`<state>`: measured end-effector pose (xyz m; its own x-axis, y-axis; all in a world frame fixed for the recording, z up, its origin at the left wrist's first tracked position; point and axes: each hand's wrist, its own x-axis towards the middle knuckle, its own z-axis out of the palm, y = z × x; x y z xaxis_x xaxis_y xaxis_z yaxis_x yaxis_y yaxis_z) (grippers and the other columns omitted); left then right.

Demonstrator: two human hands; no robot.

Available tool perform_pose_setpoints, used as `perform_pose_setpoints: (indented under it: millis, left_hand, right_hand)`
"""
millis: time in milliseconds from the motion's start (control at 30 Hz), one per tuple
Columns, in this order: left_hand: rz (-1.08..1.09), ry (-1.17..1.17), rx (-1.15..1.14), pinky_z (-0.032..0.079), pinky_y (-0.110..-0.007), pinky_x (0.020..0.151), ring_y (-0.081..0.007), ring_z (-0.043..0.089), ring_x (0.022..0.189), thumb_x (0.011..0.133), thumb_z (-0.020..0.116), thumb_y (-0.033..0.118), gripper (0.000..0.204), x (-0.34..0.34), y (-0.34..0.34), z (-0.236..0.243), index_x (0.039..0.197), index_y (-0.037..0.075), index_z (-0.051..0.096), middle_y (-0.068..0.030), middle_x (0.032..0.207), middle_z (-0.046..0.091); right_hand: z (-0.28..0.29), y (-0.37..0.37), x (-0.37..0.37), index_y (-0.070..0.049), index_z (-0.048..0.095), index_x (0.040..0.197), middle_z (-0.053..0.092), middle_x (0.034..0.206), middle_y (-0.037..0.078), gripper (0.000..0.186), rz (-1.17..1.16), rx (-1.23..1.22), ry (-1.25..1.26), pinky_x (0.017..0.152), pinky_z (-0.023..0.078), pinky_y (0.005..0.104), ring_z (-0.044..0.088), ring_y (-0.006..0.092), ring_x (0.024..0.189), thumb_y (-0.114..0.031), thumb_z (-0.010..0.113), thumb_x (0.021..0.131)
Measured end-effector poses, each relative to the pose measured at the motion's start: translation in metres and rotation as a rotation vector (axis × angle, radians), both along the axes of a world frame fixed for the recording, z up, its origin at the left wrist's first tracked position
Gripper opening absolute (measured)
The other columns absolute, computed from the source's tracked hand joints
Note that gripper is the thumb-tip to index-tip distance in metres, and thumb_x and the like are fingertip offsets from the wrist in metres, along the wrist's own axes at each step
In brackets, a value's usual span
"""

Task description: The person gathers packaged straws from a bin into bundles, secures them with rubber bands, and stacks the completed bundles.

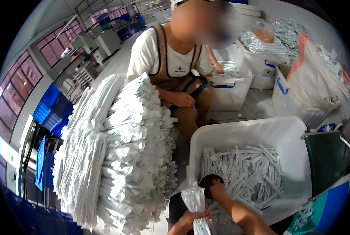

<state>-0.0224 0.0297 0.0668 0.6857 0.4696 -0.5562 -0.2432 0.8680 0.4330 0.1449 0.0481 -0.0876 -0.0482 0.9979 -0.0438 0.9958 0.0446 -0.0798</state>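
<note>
At the bottom centre my left hand (194, 217) is closed round a bundle of long, slim white wrapped packets (193, 199), which stands nearly upright. My right hand (218, 188) is at a round cup (207, 181) with a reddish-brown inside. Its fingers are curled at the cup's right rim, with the tips partly hidden in the mouth. The cup is tilted at the near left of a large white plastic tub (247, 127). Loose, slim printed packets (247, 170) lie jumbled in the tub, around and beyond the cup.
A tall stack of packet bundles (124, 156) rises on my left. Across from me sits a person in an apron (163, 58). White bins (230, 92) and a filled sack (314, 78) stand behind the tub. A teal basket (306, 217) holding packets is at the lower right.
</note>
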Motion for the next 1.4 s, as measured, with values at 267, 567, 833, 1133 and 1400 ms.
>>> perform_pose_setpoints:
  millis: [267,567,833,1133,1400]
  left_hand:
    - [-0.023,0.312,0.568,0.046,-0.028,0.060,-0.0163,0.057,0.067,0.065,0.067,0.004,0.034,0.000,-0.016,-0.023,0.095,-0.002,0.053,-0.0089,0.076,0.058]
    - [-0.099,0.138,0.565,0.045,-0.028,0.060,-0.0156,0.055,0.067,0.058,0.067,0.004,0.035,0.030,-0.043,0.029,0.091,-0.002,0.055,-0.0073,0.074,0.056]
    - [-0.368,-0.629,0.137,0.038,-0.026,0.062,-0.0145,0.050,0.059,0.057,0.065,0.008,0.053,0.011,-0.074,0.034,0.103,0.002,0.041,-0.0054,0.065,0.047]
    - [-0.407,-0.558,0.145,0.040,-0.028,0.060,-0.0165,0.050,0.060,0.057,0.063,0.013,0.038,0.018,-0.083,0.029,0.089,0.002,0.045,-0.0065,0.068,0.049]
    - [-0.548,-0.320,0.303,0.045,-0.030,0.058,-0.0201,0.053,0.062,0.059,0.057,0.001,0.027,0.034,-0.104,0.056,0.084,-0.001,0.050,-0.0095,0.068,0.051]
  right_hand:
    - [0.112,-0.038,-0.015,-0.003,0.061,0.070,0.059,0.072,0.013,0.008,-0.098,0.249,0.860,0.058,0.045,0.0369,0.057,0.0303,0.068,-0.008,0.059,0.066]
    - [0.215,-0.108,0.003,-0.003,0.050,0.088,0.057,0.065,0.012,0.025,-0.196,0.363,0.870,0.054,0.045,0.0364,0.059,0.0302,0.062,0.001,0.057,0.064]
    - [0.157,-0.162,0.047,-0.004,0.044,0.057,0.042,0.052,0.007,0.016,-0.662,0.284,1.501,0.060,0.040,0.0289,0.044,0.0172,0.055,0.003,0.041,0.072]
    - [0.240,-0.157,-0.005,0.006,0.051,0.108,0.050,0.115,0.020,0.036,-0.051,0.573,1.438,0.094,0.036,0.0362,0.048,0.0274,0.109,-0.009,0.059,0.076]
    - [0.292,-0.150,0.021,0.002,0.052,0.108,0.058,0.101,0.011,0.042,0.165,-0.121,1.134,0.078,0.043,0.0260,0.055,0.0153,0.092,-0.007,0.064,0.069]
